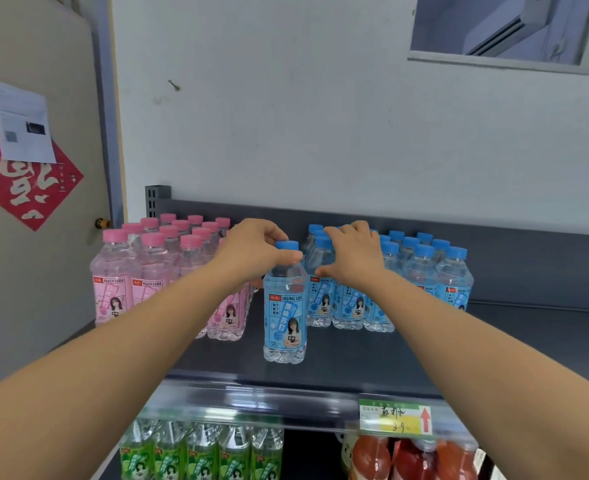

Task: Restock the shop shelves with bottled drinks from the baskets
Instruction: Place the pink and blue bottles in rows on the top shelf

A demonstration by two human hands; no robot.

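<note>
On the dark grey top shelf (pixel 355 358) a blue-capped soda bottle (pixel 285 317) stands upright, alone in front of the rows. My left hand (pixel 255 251) grips it at the neck, just under the cap. A block of several blue-capped soda bottles (pixel 424 271) stands behind it to the right. My right hand (pixel 352 254) curls over that block's front left bottle (pixel 321 303), fingers past its cap and thumb at its shoulder. Several pink-capped peach soda bottles (pixel 154 271) fill the shelf's left end. No basket is in view.
A white wall rises right behind the shelf, and a door with a red paper decoration (pixel 26 181) stands at the left. The shelf below holds green-labelled bottles (pixel 199 452) and red drinks (pixel 407 459). A price tag (pixel 395 417) hangs on the shelf's front rail.
</note>
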